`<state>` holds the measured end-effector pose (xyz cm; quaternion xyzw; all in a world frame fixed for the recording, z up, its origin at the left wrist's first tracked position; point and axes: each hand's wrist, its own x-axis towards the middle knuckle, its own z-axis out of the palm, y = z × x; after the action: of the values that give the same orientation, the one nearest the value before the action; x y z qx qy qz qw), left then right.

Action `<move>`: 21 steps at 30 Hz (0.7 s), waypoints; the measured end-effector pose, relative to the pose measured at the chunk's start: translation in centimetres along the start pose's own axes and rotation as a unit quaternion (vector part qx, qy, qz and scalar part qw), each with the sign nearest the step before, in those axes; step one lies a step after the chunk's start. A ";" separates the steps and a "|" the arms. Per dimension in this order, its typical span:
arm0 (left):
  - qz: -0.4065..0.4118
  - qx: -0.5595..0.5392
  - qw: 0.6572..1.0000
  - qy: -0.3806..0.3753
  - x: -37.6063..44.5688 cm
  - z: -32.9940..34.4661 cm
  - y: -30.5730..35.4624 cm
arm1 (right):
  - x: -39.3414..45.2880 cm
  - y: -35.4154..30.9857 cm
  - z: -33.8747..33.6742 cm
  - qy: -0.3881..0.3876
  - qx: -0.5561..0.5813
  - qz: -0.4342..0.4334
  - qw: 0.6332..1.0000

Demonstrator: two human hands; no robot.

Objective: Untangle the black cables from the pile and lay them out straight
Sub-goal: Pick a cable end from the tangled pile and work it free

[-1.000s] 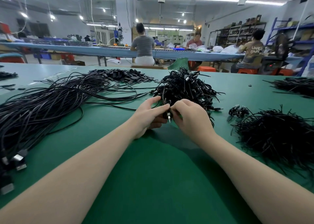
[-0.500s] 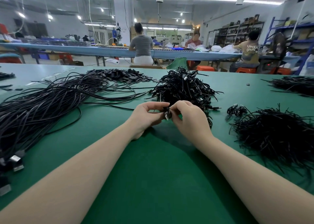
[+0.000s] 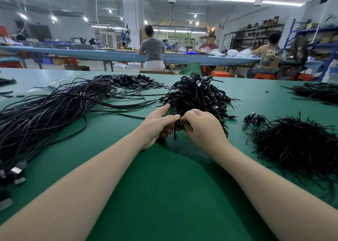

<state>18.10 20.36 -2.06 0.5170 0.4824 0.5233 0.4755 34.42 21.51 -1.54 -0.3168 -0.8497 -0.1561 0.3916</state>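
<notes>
A small coiled bundle of thin black cable (image 3: 177, 126) was held between the two hands just above the green felt-covered table (image 3: 164, 195), at the near edge of the tangled heap of short black cables (image 3: 198, 96). It was pinched by the left hand (image 3: 157, 125) with thumb and forefinger stretched toward the heap, and gripped from the right side by the curled fingers of the right hand (image 3: 203, 126). A short loose end was seen hanging below the grip. The step in hand was judged to be the freeing of one cable from its bundle; whether a tie was being undone could not be told. The long sweep of straightened black cables (image 3: 45, 116) lay at the left, its metal plugs nearest. Next, the coil would probably need to be opened, drawn out to full length and laid beside that sweep.
</notes>
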 end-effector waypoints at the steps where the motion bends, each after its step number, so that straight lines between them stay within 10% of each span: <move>1: -0.005 -0.003 1.000 -0.001 0.0 -0.1 0.1 | 0.0 -0.1 0.0 0.002 -0.014 -0.014 1.000; 21: 0.026 0.021 0.998 -0.050 -0.3 0.5 -0.2 | -0.1 0.1 0.7 0.020 0.170 0.121 0.978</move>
<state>18.62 20.13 -2.32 0.5647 0.4557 0.4984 0.4744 34.20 21.91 -2.07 -0.3424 -0.8112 0.0325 0.4729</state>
